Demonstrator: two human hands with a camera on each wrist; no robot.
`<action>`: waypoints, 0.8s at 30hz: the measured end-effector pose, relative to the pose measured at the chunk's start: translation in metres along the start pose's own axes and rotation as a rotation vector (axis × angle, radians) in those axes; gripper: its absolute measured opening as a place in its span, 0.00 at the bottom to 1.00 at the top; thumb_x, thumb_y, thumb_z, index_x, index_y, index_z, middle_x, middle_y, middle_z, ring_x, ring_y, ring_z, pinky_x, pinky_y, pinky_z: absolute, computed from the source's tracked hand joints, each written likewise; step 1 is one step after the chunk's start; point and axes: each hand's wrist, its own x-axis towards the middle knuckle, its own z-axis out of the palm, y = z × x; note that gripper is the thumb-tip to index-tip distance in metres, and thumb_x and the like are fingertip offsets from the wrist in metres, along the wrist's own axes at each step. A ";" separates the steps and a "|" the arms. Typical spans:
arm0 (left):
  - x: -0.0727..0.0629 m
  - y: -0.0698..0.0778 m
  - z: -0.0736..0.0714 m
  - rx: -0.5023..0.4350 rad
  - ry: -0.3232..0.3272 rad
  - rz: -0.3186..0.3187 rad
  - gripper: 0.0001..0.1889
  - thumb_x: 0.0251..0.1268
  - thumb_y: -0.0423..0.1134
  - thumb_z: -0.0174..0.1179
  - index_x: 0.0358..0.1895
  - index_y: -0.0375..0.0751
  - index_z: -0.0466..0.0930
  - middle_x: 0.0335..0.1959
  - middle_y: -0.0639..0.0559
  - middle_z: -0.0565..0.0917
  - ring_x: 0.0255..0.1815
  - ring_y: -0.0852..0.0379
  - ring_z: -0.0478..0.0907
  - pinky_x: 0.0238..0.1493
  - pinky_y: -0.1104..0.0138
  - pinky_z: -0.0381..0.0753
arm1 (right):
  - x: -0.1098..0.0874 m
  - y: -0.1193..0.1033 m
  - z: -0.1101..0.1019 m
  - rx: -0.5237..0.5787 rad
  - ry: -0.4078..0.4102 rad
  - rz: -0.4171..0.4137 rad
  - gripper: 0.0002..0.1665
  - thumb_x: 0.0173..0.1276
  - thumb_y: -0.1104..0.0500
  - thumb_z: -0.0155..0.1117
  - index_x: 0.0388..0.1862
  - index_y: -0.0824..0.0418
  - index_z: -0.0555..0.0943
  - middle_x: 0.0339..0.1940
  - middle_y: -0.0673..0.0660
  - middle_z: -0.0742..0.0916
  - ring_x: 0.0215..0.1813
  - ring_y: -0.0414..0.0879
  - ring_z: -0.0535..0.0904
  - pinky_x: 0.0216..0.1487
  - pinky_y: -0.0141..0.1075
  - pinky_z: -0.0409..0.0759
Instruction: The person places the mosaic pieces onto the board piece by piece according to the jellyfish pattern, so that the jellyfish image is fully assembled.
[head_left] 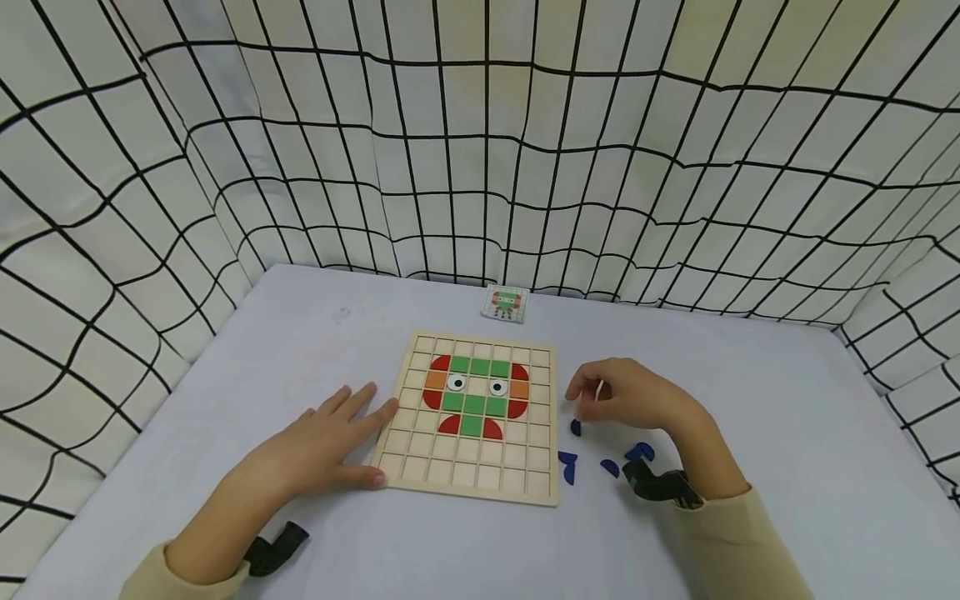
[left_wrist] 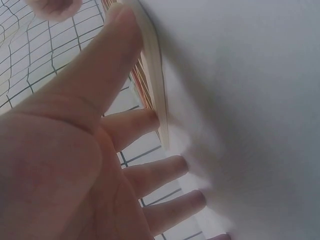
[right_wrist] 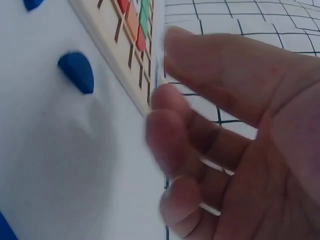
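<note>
A square wooden grid board lies on the white table, with red, green and orange pieces and two eye pieces set in its cells. My left hand is spread at the board's left side, thumb and index finger touching its edge, as the left wrist view also shows. To the right of the board my right hand hovers with loosely bent fingers, thumb apart from them, and nothing visible between. Just below its fingertips a blue rounded piece lies on the table; the right wrist view shows this blue piece near the board's edge.
More blue pieces lie right of the board, near the right wrist. A small picture card with a similar figure lies behind the board. White cloth walls with black netting surround the table at the back and sides.
</note>
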 end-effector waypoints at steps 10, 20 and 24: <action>-0.001 0.000 0.003 -0.010 -0.004 0.002 0.50 0.53 0.69 0.65 0.78 0.51 0.60 0.79 0.35 0.56 0.76 0.26 0.51 0.62 0.28 0.62 | -0.001 0.002 0.009 -0.104 -0.075 0.130 0.09 0.59 0.57 0.75 0.37 0.50 0.83 0.30 0.49 0.82 0.36 0.46 0.75 0.36 0.38 0.74; 0.000 0.000 0.002 0.009 -0.003 0.006 0.50 0.53 0.68 0.65 0.78 0.50 0.59 0.79 0.35 0.56 0.76 0.26 0.52 0.62 0.29 0.63 | 0.003 -0.002 0.017 -0.126 -0.063 0.119 0.12 0.56 0.56 0.78 0.33 0.52 0.80 0.25 0.50 0.81 0.31 0.45 0.74 0.32 0.38 0.72; 0.000 0.000 0.001 0.007 -0.001 0.010 0.50 0.53 0.68 0.66 0.78 0.50 0.60 0.78 0.35 0.57 0.76 0.25 0.52 0.62 0.29 0.63 | 0.005 -0.005 0.018 -0.147 -0.070 0.116 0.11 0.57 0.58 0.76 0.33 0.52 0.80 0.25 0.49 0.80 0.31 0.45 0.74 0.32 0.37 0.72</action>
